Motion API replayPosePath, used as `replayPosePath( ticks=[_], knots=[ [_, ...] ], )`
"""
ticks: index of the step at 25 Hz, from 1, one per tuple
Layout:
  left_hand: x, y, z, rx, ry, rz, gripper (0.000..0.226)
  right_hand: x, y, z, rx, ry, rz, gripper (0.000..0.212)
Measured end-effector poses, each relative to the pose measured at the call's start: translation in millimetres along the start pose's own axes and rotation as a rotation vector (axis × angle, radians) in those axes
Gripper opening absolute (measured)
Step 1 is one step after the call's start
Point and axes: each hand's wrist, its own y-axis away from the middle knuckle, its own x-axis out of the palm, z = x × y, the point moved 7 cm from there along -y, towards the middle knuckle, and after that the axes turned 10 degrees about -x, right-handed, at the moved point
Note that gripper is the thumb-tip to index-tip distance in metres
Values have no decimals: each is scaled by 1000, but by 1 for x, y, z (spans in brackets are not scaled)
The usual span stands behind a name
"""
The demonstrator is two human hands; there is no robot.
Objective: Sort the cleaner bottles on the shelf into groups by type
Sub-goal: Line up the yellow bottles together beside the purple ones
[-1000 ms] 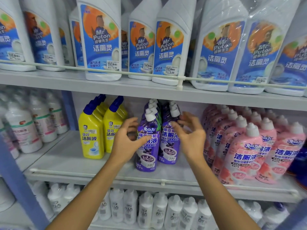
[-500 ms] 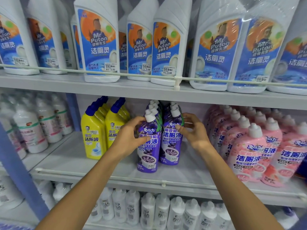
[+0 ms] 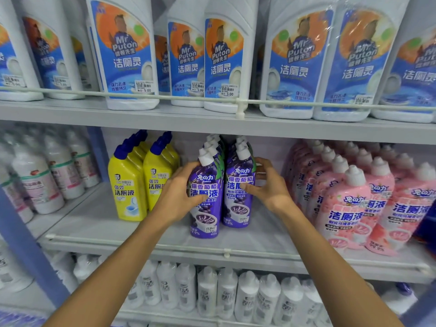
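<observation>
On the middle shelf (image 3: 99,223) stand two rows of purple cleaner bottles with white caps. My left hand (image 3: 180,197) wraps the front bottle of the left purple row (image 3: 207,218), thumb across its label. My right hand (image 3: 269,187) grips the front bottle of the right purple row (image 3: 237,208) from its right side. Both bottles stand upright, touching each other. Left of them stand yellow bottles with blue caps (image 3: 128,185). To the right stand several pink bottles (image 3: 346,208).
Large white Mr Puton bottles (image 3: 125,55) fill the upper shelf behind a thin rail (image 3: 240,107). White bottles (image 3: 40,182) stand at the far left past a blue upright (image 3: 21,244). Small white bottles (image 3: 226,291) line the lower shelf.
Both hands have closed in from the sides onto the two front purple bottles. The view has moved slightly closer to the shelf.
</observation>
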Motion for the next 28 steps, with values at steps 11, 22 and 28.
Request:
replayPosePath(
  ticks=[11,22,28],
  knots=[
    [6,11,8,-62,107,64,82,7,6,-2,31,14,-50,74],
    [6,17,8,-36,103,24,82,13,18,-6,65,-64,-142,65],
    [3,13,10,-58,200,62,80,9,25,7,123,-72,-261,68]
  ],
)
